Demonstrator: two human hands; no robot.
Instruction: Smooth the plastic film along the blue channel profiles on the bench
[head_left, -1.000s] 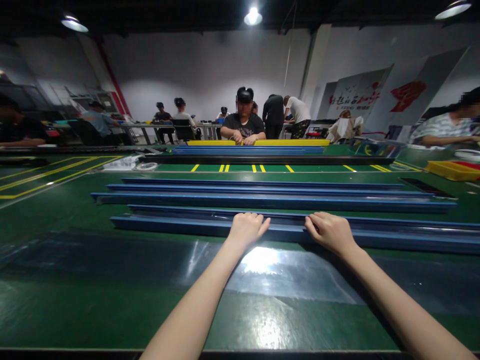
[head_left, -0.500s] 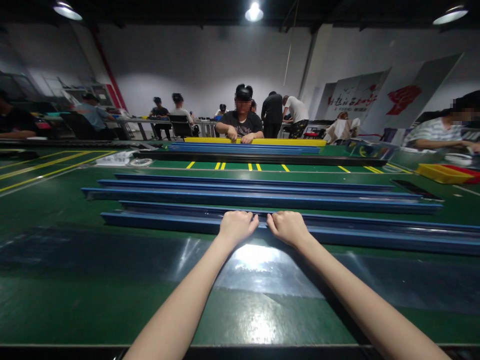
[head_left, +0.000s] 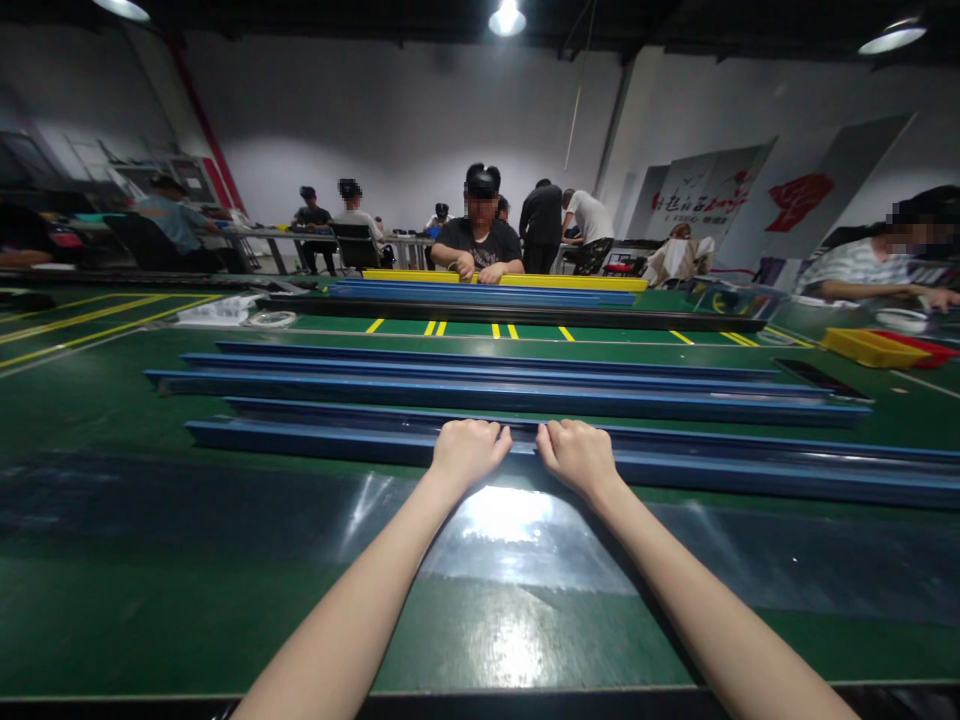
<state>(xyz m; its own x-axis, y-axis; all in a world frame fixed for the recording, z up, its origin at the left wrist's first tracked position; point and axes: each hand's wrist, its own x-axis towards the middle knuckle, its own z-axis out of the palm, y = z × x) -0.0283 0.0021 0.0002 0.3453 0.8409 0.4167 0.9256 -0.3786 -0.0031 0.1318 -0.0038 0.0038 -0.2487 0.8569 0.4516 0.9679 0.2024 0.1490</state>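
A long blue channel-shaped profile (head_left: 750,468) lies crosswise in front of me on the green table. My left hand (head_left: 471,448) grips it left of the middle, its fingers curled over the near wall into the channel. A short gap to the right, my right hand (head_left: 577,452) holds the same profile with fingers bent over that wall. The fingertips of both hands are partly hidden inside the channel. Just beyond lies another blue profile (head_left: 510,398) with a further one close behind it. A clear plastic sheet (head_left: 225,505) lies flat on the near side.
Across the green table (head_left: 112,600) a black bar (head_left: 525,316) and more blue profiles lie before a co-worker (head_left: 480,235) handling a yellow profile (head_left: 585,284). A yellow tray (head_left: 870,347) and a dark flat object (head_left: 825,378) are at the right, a coil (head_left: 271,319) at the left.
My hands have moved slightly apart along the blue profile, still gripping it. The view has shifted a little, so the surroundings appear slightly further left.
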